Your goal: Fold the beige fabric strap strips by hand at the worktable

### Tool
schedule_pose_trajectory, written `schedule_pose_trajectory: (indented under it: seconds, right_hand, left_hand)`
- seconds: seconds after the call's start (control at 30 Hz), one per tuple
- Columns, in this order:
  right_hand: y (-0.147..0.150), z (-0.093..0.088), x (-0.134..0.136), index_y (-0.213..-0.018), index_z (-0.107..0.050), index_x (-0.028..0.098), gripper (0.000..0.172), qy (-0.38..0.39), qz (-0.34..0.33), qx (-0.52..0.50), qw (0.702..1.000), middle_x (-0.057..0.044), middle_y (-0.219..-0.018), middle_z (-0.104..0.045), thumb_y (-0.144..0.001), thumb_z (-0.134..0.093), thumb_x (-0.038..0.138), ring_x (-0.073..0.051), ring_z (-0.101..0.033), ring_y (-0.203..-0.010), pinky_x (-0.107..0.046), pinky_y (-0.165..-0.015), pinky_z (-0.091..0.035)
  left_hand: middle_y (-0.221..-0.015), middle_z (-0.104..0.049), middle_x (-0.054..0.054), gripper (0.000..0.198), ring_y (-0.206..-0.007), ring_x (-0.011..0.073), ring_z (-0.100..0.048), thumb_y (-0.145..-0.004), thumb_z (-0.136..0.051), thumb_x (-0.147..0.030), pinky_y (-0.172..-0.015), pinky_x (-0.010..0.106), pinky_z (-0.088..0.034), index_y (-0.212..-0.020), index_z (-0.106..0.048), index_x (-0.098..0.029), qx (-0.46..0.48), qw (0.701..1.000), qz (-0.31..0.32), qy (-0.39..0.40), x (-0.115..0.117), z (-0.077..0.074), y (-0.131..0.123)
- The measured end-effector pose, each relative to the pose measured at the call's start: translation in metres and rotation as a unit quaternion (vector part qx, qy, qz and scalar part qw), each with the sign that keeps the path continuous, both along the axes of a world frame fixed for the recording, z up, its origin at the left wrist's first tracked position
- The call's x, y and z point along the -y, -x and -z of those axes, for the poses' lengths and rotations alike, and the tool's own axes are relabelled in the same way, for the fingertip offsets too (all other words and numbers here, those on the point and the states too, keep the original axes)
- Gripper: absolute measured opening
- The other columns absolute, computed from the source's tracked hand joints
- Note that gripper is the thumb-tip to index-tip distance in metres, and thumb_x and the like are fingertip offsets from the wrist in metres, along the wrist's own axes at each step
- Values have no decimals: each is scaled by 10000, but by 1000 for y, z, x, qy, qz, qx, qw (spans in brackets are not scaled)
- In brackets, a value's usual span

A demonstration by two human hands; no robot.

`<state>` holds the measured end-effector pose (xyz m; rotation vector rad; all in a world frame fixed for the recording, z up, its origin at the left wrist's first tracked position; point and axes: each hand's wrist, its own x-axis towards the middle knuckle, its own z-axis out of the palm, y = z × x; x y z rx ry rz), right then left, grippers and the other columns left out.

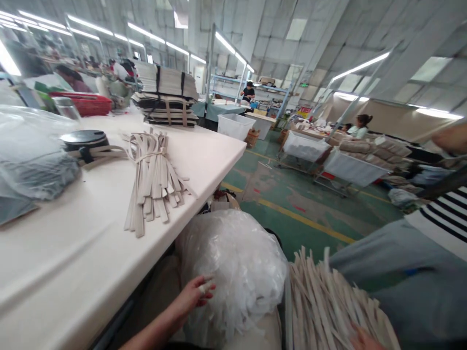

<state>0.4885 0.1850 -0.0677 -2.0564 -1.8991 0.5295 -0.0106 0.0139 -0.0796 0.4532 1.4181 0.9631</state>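
My left hand [199, 292] hangs in front of a big clear plastic bag [237, 262], its fingers loosely bent and apart. White wrapping shows round one finger, and I make out nothing held. At the bottom edge my right hand [363, 338] is at a container full of long beige fabric strips [321, 301]. It is blurred and cut off, so its grip is unclear. On the white table [91, 253] lies a tied bundle of beige strips [153, 175], fanned out toward the near edge. A strap roll with a dark round top [83, 139] sits behind it.
A plastic-wrapped grey stack [36, 155] is at the table's left. Strapped fabric piles [166, 97] and a red basket [85, 103] stand at its back. A person in a striped top [445, 218] is close on the right. White bins [353, 165] stand across the green floor.
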Motion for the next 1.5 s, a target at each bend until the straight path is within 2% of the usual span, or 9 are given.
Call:
schedule_pose_trajectory:
  seconds: [0.23, 0.37, 0.5, 0.7, 0.87, 0.93, 1.17, 1.3, 1.5]
  right_hand:
    - [189, 0, 57, -1148, -655, 161, 522, 86, -108, -222, 965, -126, -1032, -734, -857, -412, 521, -250, -721, -819, -361, -798, -539]
    - [292, -10, 71, -1193, -639, 166, 403, 79, -248, -142, 955, -79, -1017, -734, -969, -369, 365, -182, -712, -798, -273, -755, -509]
    - [349, -16, 74, -1176, -628, 183, 355, 45, -268, -79, 959, -83, -1114, -694, -866, -618, 356, -260, -660, -1029, -317, -872, -459]
    - [342, 1, 57, -1063, -633, 121, 493, 83, -163, 34, 983, -171, -1015, -680, -810, -672, 543, -336, -654, -973, -395, -840, -461]
    - [320, 26, 64, -864, -687, 125, 129, 126, -160, 17, 979, -166, -919, -699, -838, -624, 234, -302, -661, -938, -353, -805, -449]
    - [317, 25, 66, -739, -671, 148, 192, 132, -161, -26, 978, -117, -800, -691, -870, -542, 199, -251, -659, -869, -311, -765, -438]
    - [321, -13, 69, -740, -613, 144, 293, 150, -174, -276, 933, 1, -611, -567, -871, -473, 365, -125, -510, -566, -213, -540, -382]
    - [326, -35, 77, -772, -607, 143, 332, 120, -160, -347, 916, 0, -641, -564, -855, -478, 437, -125, -499, -565, -221, -546, -395]
    - [329, -58, 83, -658, -555, 171, 322, 38, -180, -324, 928, 26, -571, -471, -875, -524, 408, -125, -444, -574, -237, -572, -324]
  left_hand:
    - [-1317, -622, 136, 888, -1123, 299, -603, -573, -714, -695, -858, 349, -415, -1292, -560, -198, -8, 997, 57, 43, 9, 15, 0]
    - [-1310, -628, 150, 914, -1128, 303, -605, -548, -724, -703, -855, 345, -417, -1284, -555, -188, 0, 996, 67, 57, 10, 21, 0]
    - [-1271, -654, 152, 876, -1106, 299, -621, -519, -760, -688, -816, 332, -424, -1220, -602, -187, 15, 997, 51, 64, 12, 25, 3]
    - [-1223, -683, 149, 810, -1087, 295, -630, -493, -795, -678, -790, 322, -442, -1121, -642, -190, 34, 997, 9, 74, 13, 29, 11]
    - [-1202, -696, 137, 774, -1068, 299, -639, -478, -818, -658, -794, 328, -441, -1082, -652, -203, 48, 996, 3, 74, 8, 32, 5]
    - [-1181, -703, 144, 791, -1062, 317, -638, -446, -830, -667, -802, 344, -436, -1060, -664, -196, 48, 996, 12, 73, 7, 33, 3]
    - [-1185, -700, 114, 789, -1126, 305, -603, -581, -737, -751, -876, 352, -441, -1148, -667, -207, 71, 994, 84, 3, 7, -11, -9]
    - [-790, -702, 50, 537, -800, 226, -612, -657, -754, -658, -736, 296, -428, -825, -721, -150, 50, 973, 204, -97, 4, -48, -28]
    - [-901, -715, 105, 675, -813, 235, -646, -618, -693, -765, -722, 315, -478, -921, -674, -162, 214, 975, 51, 46, 8, -46, -25]
